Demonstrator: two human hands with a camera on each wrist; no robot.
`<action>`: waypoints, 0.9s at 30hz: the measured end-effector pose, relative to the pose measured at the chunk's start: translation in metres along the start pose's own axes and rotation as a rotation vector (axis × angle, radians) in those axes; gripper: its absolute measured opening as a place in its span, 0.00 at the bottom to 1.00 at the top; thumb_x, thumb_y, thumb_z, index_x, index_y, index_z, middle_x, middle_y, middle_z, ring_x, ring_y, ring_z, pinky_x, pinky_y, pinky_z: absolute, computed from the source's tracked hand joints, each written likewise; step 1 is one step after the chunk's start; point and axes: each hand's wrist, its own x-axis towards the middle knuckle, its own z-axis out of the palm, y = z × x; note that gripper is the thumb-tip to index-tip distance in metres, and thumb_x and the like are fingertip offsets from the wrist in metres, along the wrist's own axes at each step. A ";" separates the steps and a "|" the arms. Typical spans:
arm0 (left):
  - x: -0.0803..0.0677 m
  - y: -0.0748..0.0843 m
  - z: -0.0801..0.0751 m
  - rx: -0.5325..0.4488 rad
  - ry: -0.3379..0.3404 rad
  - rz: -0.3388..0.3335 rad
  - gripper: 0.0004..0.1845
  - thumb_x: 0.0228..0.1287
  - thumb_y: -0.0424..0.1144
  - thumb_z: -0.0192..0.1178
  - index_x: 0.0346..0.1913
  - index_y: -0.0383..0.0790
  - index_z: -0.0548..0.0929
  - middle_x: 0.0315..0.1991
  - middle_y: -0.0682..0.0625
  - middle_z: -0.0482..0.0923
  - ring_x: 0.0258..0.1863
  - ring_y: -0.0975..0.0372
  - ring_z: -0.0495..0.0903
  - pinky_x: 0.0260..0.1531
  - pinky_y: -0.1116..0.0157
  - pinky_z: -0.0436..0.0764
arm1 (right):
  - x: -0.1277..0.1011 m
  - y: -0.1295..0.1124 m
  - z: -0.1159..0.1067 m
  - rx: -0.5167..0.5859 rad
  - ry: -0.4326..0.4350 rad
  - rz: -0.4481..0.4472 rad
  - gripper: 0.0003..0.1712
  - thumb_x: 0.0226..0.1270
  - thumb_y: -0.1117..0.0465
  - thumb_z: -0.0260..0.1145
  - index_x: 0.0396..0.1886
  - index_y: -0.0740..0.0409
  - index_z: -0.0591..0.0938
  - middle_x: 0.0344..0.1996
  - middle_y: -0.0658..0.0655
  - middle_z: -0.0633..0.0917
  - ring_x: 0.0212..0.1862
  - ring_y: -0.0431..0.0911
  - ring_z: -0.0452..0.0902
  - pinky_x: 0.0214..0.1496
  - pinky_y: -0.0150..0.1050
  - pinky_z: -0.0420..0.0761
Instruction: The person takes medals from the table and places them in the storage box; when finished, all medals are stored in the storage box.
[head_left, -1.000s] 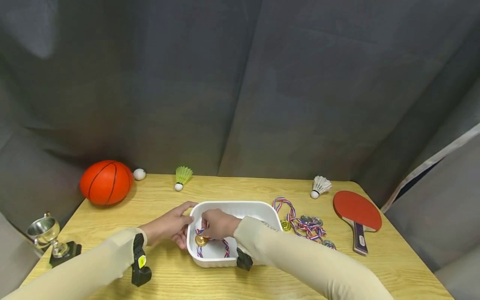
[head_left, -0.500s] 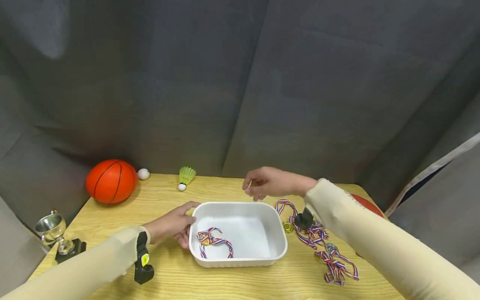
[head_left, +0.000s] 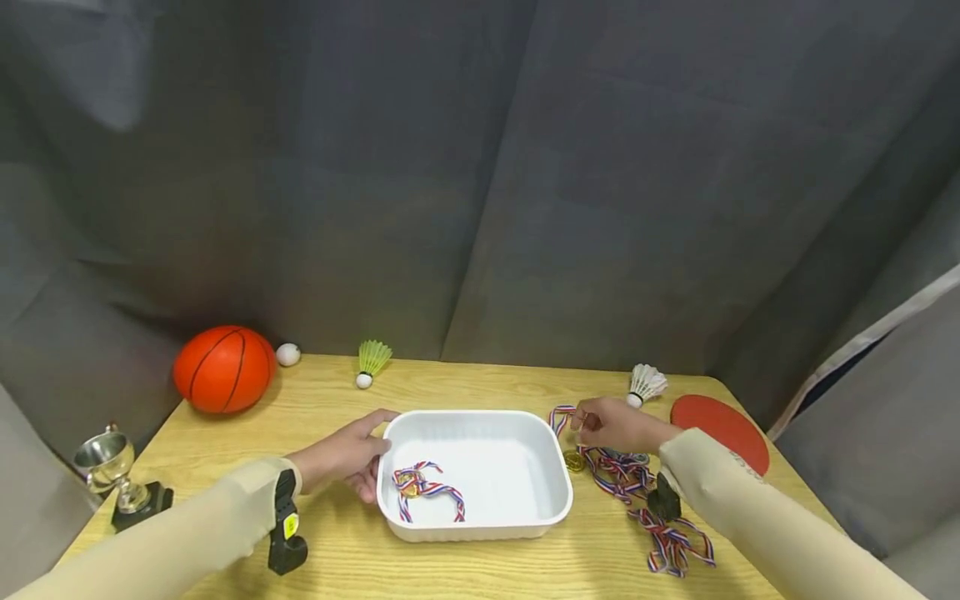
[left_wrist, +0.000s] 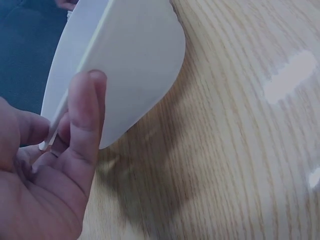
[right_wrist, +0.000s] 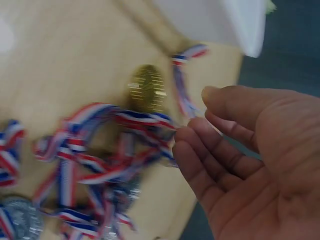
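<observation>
A white plastic tub [head_left: 472, 533] stands on the table, its left end held by my left hand [head_left: 341, 458], thumb and fingers on either side of the rim. Inside the tub, at its left, lies a gold medal [head_left: 409, 482] on a striped ribbon. My right hand [head_left: 618, 423] hovers over the medals right of the tub. In the right wrist view its slightly bent fingers [right_wrist: 197, 167] and thumb stand apart around nothing, near a tangle of red, white and blue ribbons [right_wrist: 90, 117]. Another gold medal [right_wrist: 146, 90] and a silver medal [right_wrist: 22, 217] lie there.
An orange basketball [head_left: 225, 369], a small white ball [head_left: 288, 354] and a yellow-green shuttlecock [head_left: 371, 362] sit at the back left. A trophy cup [head_left: 105, 458] stands at the left edge. At right lie a white shuttlecock [head_left: 648, 382] and a red table-tennis paddle [head_left: 720, 429], partly hidden.
My right hand has left the gold medal in the tub, risen past the far rim, then come down rightward over the other medals. My left hand keeps its grip on the tub.
</observation>
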 end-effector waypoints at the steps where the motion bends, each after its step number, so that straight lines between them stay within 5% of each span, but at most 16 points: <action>1: 0.000 0.000 0.000 0.002 0.000 -0.001 0.28 0.83 0.35 0.43 0.82 0.44 0.58 0.24 0.43 0.78 0.15 0.61 0.78 0.18 0.67 0.88 | -0.001 0.003 0.005 -0.005 -0.013 0.015 0.07 0.72 0.66 0.68 0.44 0.66 0.83 0.32 0.58 0.86 0.31 0.38 0.75 0.30 0.29 0.78; 8: -0.002 0.002 0.001 0.015 0.027 -0.031 0.28 0.84 0.35 0.43 0.82 0.46 0.58 0.25 0.42 0.79 0.16 0.61 0.79 0.18 0.65 0.89 | 0.000 0.012 0.024 -0.105 -0.059 0.043 0.10 0.68 0.66 0.72 0.45 0.63 0.82 0.32 0.54 0.86 0.33 0.40 0.76 0.32 0.29 0.78; 19: -0.001 -0.001 0.001 -0.005 0.024 -0.003 0.29 0.84 0.35 0.42 0.83 0.44 0.56 0.24 0.41 0.79 0.15 0.61 0.79 0.18 0.64 0.89 | 0.001 0.016 0.031 -0.245 -0.020 -0.043 0.10 0.62 0.68 0.75 0.36 0.63 0.81 0.29 0.52 0.82 0.31 0.35 0.72 0.32 0.28 0.76; 27: 0.001 -0.001 0.002 -0.004 0.018 -0.005 0.28 0.84 0.36 0.42 0.82 0.45 0.57 0.24 0.42 0.78 0.15 0.61 0.79 0.18 0.66 0.88 | 0.003 0.007 0.026 -0.214 -0.108 0.103 0.11 0.61 0.62 0.78 0.35 0.61 0.82 0.29 0.51 0.82 0.32 0.38 0.73 0.34 0.30 0.76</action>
